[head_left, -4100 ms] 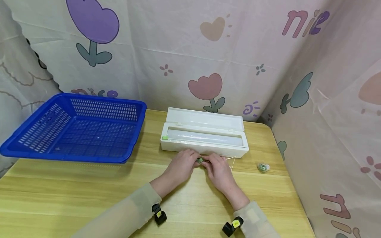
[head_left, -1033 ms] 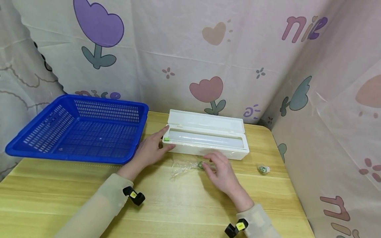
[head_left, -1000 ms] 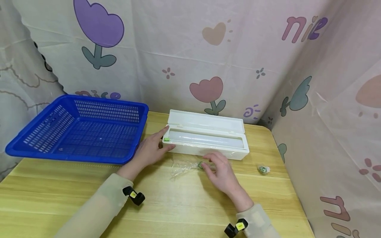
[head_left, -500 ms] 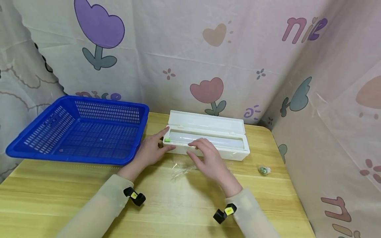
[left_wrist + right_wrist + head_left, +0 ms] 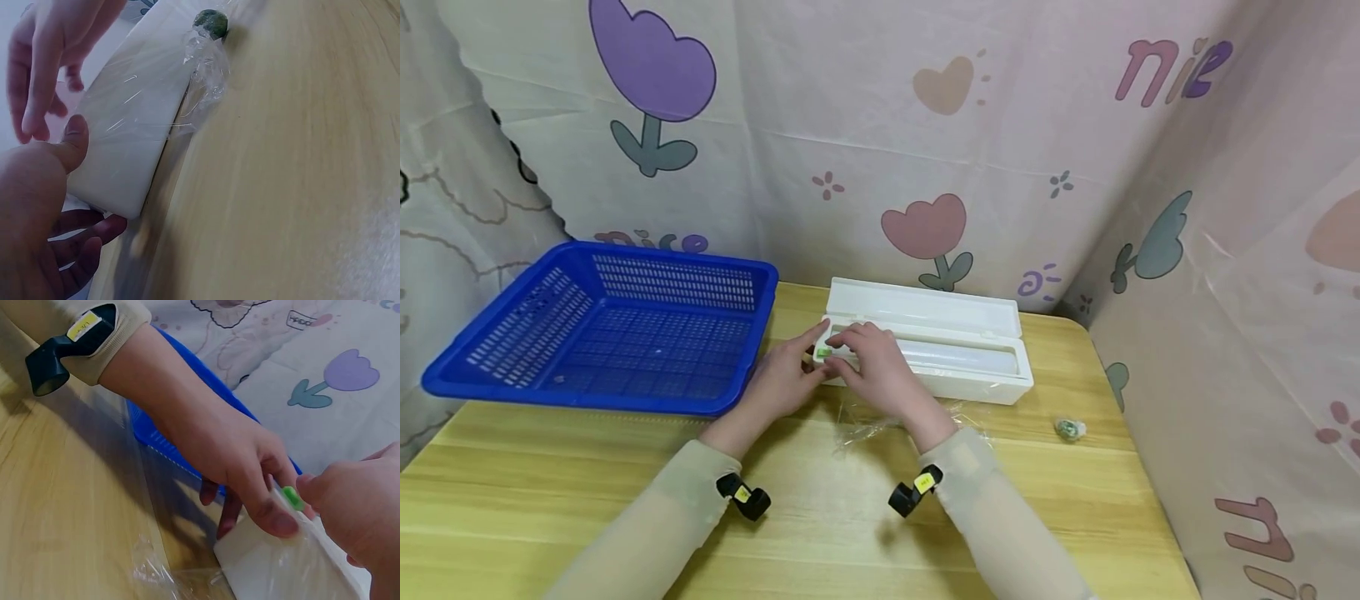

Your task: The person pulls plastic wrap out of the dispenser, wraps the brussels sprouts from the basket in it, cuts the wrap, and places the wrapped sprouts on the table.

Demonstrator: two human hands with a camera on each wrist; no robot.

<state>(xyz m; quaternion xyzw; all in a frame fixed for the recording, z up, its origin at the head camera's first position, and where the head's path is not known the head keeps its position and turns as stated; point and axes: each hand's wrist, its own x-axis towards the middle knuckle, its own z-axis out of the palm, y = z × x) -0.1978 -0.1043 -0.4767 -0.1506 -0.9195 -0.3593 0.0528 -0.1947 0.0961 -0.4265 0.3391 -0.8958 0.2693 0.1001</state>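
A long white cling film box [image 5: 981,390] lies with its lid tipped back, a roll of film [image 5: 958,357] inside. My left hand [image 5: 778,379] grips its left end, thumb on the front and fingers round the end. My right hand [image 5: 880,367] reaches over the front edge, thumb and forefinger apart on either side of a green slider cutter [image 5: 823,353]; firm contact cannot be made out. Clear film [image 5: 209,75] hangs from the box onto the table. A small dark green round thing [image 5: 210,24] lies in that film, hidden behind my right arm in the head view.
A blue slotted basket [image 5: 625,404] stands at the left, close to my left forearm. On the right side of the wooden table [image 5: 820,525] lies a small green film-wrapped thing [image 5: 1070,429]. A printed curtain [image 5: 820,100] hangs behind and to the right.
My right hand has let go of the green round thing and moved left along the box to the slider cutter. My left hand earlier left the wrapped thing for the box's left end and stays there.
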